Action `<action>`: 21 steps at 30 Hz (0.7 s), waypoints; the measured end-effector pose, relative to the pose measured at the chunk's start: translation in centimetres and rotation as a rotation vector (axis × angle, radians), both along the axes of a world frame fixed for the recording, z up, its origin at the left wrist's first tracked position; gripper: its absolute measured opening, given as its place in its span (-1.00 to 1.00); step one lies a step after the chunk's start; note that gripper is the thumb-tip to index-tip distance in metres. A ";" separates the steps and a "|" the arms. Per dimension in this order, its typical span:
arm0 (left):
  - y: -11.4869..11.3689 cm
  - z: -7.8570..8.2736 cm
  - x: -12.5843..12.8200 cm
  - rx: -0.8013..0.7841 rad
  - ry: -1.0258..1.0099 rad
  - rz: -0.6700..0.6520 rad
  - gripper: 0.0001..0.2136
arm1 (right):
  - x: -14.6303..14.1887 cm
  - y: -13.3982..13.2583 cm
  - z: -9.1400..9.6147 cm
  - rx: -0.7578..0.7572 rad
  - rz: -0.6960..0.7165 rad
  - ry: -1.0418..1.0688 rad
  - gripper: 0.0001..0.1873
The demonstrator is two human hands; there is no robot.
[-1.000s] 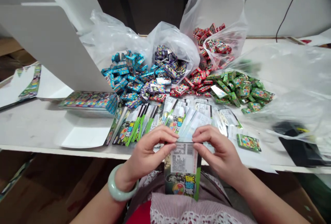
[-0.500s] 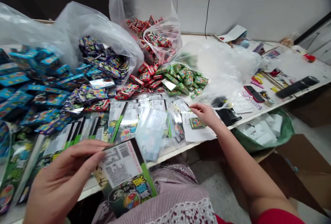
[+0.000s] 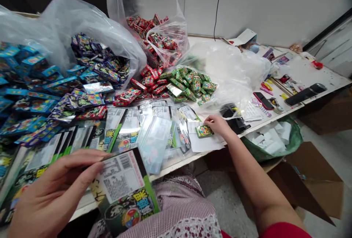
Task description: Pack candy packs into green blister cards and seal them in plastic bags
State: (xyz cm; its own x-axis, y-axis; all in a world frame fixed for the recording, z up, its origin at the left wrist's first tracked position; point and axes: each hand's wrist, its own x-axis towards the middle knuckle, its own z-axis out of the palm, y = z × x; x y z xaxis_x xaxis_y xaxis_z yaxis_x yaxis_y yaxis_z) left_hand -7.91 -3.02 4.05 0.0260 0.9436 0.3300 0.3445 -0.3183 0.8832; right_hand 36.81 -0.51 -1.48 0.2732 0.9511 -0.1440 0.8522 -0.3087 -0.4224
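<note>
My left hand (image 3: 59, 190) pinches the top edge of a flat printed plastic pouch (image 3: 125, 190) between thumb and fingers. The pouch has a barcode label and a black and green pattern, and hangs over my lap in front of the table. At the table's front edge, my right hand (image 3: 218, 126) has its fingers closed at the right end of a small green box (image 3: 205, 131). That box lies on a sheet of white paper (image 3: 205, 145). More printed pouches (image 3: 130, 126) and clear sleeves (image 3: 156, 142) are spread between the two hands.
Piles of blue boxes (image 3: 35, 98), purple packets (image 3: 101, 60), red boxes (image 3: 150, 80) and green boxes (image 3: 192, 84) line the table, partly in plastic bags (image 3: 90, 21). To the right are a phone (image 3: 263, 101), a black cylinder (image 3: 305, 94) and, below, a green sack (image 3: 295, 135).
My right hand has come down to the green box, its fingers now at the box's right end. My left hand still grips the pouch. The whole view has shifted slightly.
</note>
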 end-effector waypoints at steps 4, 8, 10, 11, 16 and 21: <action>-0.9 1.3 1.1 -0.004 -0.069 -0.108 -0.93 | -0.3 -0.3 1.5 0.081 -0.025 0.030 -0.83; -1.5 2.4 2.6 0.017 -0.096 -0.226 -0.89 | -5.8 -0.6 5.9 0.224 0.071 0.133 -0.78; -1.6 2.4 2.9 0.011 -0.110 -0.237 -0.89 | -10.2 -1.0 8.8 0.264 0.337 0.427 -0.76; -1.6 2.4 2.9 0.011 -0.119 -0.244 -0.90 | -12.5 -1.1 10.3 0.238 0.484 0.573 -0.77; -2.1 2.3 2.5 -0.008 -0.156 -0.241 -0.95 | -21.3 -1.0 14.0 0.090 0.825 0.721 -0.81; -2.2 2.2 2.3 -0.016 -0.209 -0.273 -0.95 | -23.4 0.8 13.1 0.027 0.867 0.627 -0.78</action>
State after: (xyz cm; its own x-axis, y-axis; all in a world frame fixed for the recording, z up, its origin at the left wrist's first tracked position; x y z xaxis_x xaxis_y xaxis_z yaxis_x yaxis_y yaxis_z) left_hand -5.60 -5.26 6.21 0.2117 0.9164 0.3396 0.0591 -0.3589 0.9315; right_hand 13.41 0.29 11.63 -0.6131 0.7900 -0.0001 0.4046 0.3139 -0.8589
